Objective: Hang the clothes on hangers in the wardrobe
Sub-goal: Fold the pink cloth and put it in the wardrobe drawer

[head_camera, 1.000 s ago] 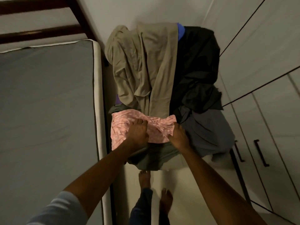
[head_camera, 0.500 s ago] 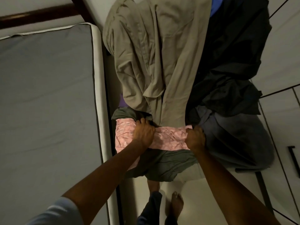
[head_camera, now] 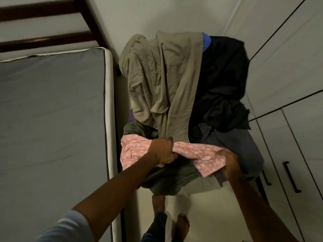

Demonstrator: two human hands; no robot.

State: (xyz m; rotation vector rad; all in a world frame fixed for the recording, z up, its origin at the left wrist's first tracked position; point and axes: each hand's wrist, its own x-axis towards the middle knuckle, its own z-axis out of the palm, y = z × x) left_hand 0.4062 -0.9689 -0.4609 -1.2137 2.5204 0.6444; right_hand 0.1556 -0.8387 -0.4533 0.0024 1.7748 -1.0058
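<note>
Both hands pull a pink garment off the front of a heaped clothes pile beside the bed.

The bed [head_camera: 52, 128] fills the left, the white wardrobe [head_camera: 288, 84] with black handles the right, and between them rises the pile: a khaki garment [head_camera: 166, 81] draped on top, black clothes [head_camera: 225, 81] to its right, grey and olive pieces below. Compared with half a second ago the view sits farther back, and the pink garment [head_camera: 201, 154] lies more drawn out toward the near right, its end now hanging past the right hand. The left hand [head_camera: 162, 151] clenches the cloth's middle; the right hand [head_camera: 229, 161] grips its right end. No writing or labels can be read.
</note>
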